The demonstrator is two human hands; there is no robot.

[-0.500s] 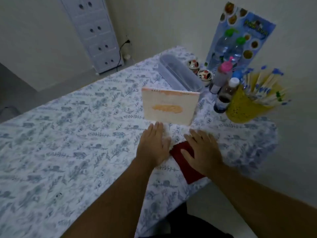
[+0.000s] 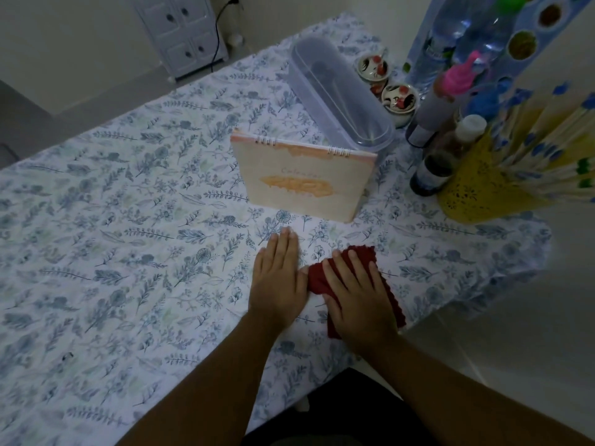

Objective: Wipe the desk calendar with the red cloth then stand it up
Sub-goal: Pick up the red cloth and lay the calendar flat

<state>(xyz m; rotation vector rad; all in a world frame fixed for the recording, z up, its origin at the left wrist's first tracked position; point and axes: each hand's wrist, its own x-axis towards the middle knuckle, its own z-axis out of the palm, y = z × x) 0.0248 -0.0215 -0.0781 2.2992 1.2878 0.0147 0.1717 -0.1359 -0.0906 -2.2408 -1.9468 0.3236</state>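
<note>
The desk calendar (image 2: 302, 181), cream with an orange patch and spiral rings on top, stands upright on the floral tablecloth (image 2: 112, 220). In front of it the red cloth (image 2: 384, 284) lies flat near the table's front edge. My right hand (image 2: 357, 294) rests palm down on the cloth, fingers spread, covering most of it. My left hand (image 2: 278, 278) lies flat on the tablecloth just left of the cloth, fingers together, holding nothing. Neither hand touches the calendar.
Behind the calendar lies a clear plastic box (image 2: 341, 94). Two small painted bowls (image 2: 399, 99), several bottles (image 2: 441, 156) and a yellow holder of sticks (image 2: 483, 188) crowd the right. A white drawer cabinet (image 2: 180, 30) stands on the floor beyond.
The view has come closer and tilted down. Both hands stay flat in much the same places; the calendar still stands.
</note>
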